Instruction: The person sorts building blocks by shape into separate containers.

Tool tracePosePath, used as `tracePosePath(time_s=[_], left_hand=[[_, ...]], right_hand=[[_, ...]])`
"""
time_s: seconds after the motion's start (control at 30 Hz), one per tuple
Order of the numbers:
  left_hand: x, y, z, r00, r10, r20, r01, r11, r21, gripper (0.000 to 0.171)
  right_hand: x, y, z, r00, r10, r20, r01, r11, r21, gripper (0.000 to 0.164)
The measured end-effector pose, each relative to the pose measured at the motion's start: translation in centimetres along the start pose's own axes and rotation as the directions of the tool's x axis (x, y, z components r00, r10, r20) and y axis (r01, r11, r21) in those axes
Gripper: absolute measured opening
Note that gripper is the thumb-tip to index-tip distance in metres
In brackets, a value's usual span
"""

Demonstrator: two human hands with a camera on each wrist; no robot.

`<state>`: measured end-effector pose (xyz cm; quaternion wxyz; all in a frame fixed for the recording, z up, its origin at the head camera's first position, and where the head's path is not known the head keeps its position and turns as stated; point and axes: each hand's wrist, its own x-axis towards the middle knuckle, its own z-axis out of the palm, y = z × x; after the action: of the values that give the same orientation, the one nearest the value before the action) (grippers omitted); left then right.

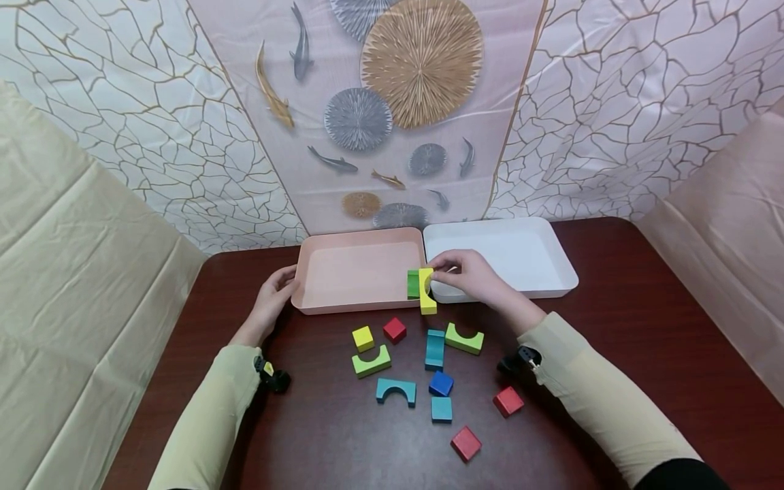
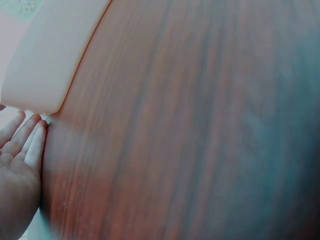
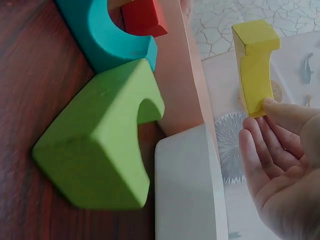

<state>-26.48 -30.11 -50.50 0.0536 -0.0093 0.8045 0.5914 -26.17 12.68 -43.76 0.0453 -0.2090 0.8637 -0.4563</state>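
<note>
My right hand [image 1: 468, 275] pinches a yellow arch block [image 1: 424, 291] by one end, between thumb and fingertips, over the place where the two trays meet. In the right wrist view the yellow arch block [image 3: 255, 75] stands upright above the fingers. Behind it, a green block [image 1: 413, 284] shows at the right end of the pink tray [image 1: 361, 272], partly hidden. The left hand [image 1: 271, 301] rests at that tray's left side; in the left wrist view its fingers [image 2: 34, 142] are straight and reach the tray corner. The white tray [image 1: 496, 255] lies behind my right hand.
Before the trays lie a yellow cube [image 1: 363, 338], a red cube [image 1: 395, 331], light green arches [image 1: 371, 363] [image 1: 463, 341], teal arches [image 1: 395, 388] [image 1: 435, 350], a blue cube [image 1: 441, 383] and a teal block [image 1: 442, 410]. Red blocks [image 1: 508, 401] [image 1: 466, 444] lie nearer the right forearm.
</note>
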Motion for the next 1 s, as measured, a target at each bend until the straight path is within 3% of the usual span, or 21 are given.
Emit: tracePosePath(time_s=[1.0], left_hand=[[0.0,-0.1,-0.2,1.0,0.015,0.012,-0.015,1.0,-0.012,0.056]], right_hand=[[4.2,-1.0,2.8,0.994,0.09,-0.056,-0.089,0.996,0.013,0.023]])
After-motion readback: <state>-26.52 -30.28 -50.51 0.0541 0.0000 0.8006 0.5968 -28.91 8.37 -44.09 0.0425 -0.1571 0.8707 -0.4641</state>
